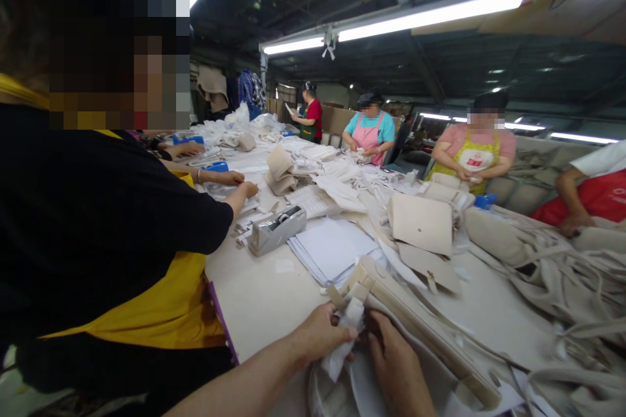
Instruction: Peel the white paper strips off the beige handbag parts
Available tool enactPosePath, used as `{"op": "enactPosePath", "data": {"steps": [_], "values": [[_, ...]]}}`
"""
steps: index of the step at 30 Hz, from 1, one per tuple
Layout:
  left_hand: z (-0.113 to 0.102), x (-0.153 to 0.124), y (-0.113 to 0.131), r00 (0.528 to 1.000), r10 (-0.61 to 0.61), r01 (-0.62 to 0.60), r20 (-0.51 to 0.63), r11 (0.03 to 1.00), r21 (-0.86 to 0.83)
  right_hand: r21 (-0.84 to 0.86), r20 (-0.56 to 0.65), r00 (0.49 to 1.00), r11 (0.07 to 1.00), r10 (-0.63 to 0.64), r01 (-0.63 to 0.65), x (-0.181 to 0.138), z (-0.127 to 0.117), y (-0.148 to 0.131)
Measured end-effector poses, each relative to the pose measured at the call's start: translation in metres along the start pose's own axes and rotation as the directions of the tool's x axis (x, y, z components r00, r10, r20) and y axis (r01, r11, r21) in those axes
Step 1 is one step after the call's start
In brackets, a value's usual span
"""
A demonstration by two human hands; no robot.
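Observation:
A beige bag [430,332] lies at the front of the table, with its long stitched side and strap towards the right. At the bag's near left end, my left hand [325,337] is closed on a crumpled piece of white wrapping paper [337,361], thumb on top. My right hand [398,365] is bent round the bag's edge just beside the paper; its fingertips are partly hidden in the dark gap there. Beneath my hands, part of the bag looks covered in clear plastic.
A grey tape dispenser [277,229] and a stack of white sheets [335,251] lie ahead. Other beige bags [421,223] and a heap of straps [577,280] are on the right. A co-worker in a yellow apron [147,313] stands close on the left; several others work farther off.

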State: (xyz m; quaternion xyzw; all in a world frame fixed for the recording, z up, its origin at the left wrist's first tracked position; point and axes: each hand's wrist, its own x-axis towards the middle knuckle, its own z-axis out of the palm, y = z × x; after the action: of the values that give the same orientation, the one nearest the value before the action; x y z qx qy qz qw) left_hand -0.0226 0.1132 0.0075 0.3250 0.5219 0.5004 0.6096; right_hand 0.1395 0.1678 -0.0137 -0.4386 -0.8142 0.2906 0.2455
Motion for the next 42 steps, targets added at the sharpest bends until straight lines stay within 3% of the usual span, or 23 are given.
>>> {"op": "enactPosePath", "data": {"steps": [2,4,9,11,13,15,18,20,23,25,28,31,33,36,42], "values": [[0.001,0.000,0.000,1.000,0.023,-0.023,0.008,1.000,-0.005,-0.107,-0.006,0.999,0.993,-0.039,0.039,0.001,-0.005,-0.004],[0.002,0.002,-0.001,0.999,0.052,-0.052,0.013,0.999,-0.005,-0.110,0.026,0.999,0.993,-0.026,0.028,0.005,-0.006,-0.008],[0.005,0.011,-0.010,0.992,0.115,-0.113,-0.044,0.992,0.053,0.249,-0.035,0.984,0.955,0.175,-0.161,0.018,0.015,-0.007],[0.006,0.013,-0.013,0.986,0.152,-0.146,-0.063,0.985,0.093,0.379,-0.065,0.975,0.909,0.211,-0.171,0.018,0.024,-0.003],[0.006,0.013,-0.014,0.983,0.172,-0.164,-0.065,0.981,0.108,0.384,-0.057,0.981,0.911,0.185,-0.150,0.015,0.025,0.000],[0.007,0.012,-0.013,0.983,0.173,-0.167,-0.061,0.981,0.097,0.234,-0.041,0.992,0.967,0.116,-0.103,0.011,0.015,-0.003],[0.008,0.011,-0.010,0.982,0.180,-0.175,-0.051,0.981,0.080,-0.108,-0.141,0.985,0.991,-0.099,0.084,0.009,-0.013,-0.021],[0.008,0.011,-0.009,0.980,0.196,-0.192,-0.044,0.977,0.091,-0.284,-0.188,0.934,0.927,-0.303,0.243,0.016,-0.032,-0.042],[0.007,0.010,-0.009,0.981,0.190,-0.186,-0.037,0.977,0.103,-0.418,-0.045,0.880,0.809,-0.473,0.413,0.030,-0.049,-0.069],[0.004,0.009,-0.010,0.986,0.166,-0.164,-0.013,0.984,0.066,-0.427,0.031,0.904,0.813,-0.425,0.397,0.033,-0.050,-0.073],[-0.002,0.007,-0.009,0.987,0.153,-0.154,0.046,0.988,0.003,-0.412,0.046,0.985,0.895,-0.165,0.169,0.023,-0.040,-0.055],[-0.005,0.005,-0.006,0.988,0.136,-0.135,0.074,0.991,-0.012,-0.303,0.059,0.998,0.953,0.032,-0.013,0.010,-0.020,-0.024],[-0.006,0.005,-0.004,0.991,0.107,-0.106,0.080,0.994,-0.015,-0.107,0.076,0.995,0.993,0.064,-0.056,0.006,-0.006,-0.008],[-0.008,0.005,-0.002,0.993,0.076,-0.075,0.094,0.997,-0.012,0.168,0.101,0.992,0.981,0.077,-0.093,0.008,0.006,0.000],[-0.011,0.003,-0.003,0.997,0.028,-0.030,0.066,0.999,0.032,0.166,0.146,0.976,0.969,0.158,-0.182,0.015,0.001,0.000]]}}
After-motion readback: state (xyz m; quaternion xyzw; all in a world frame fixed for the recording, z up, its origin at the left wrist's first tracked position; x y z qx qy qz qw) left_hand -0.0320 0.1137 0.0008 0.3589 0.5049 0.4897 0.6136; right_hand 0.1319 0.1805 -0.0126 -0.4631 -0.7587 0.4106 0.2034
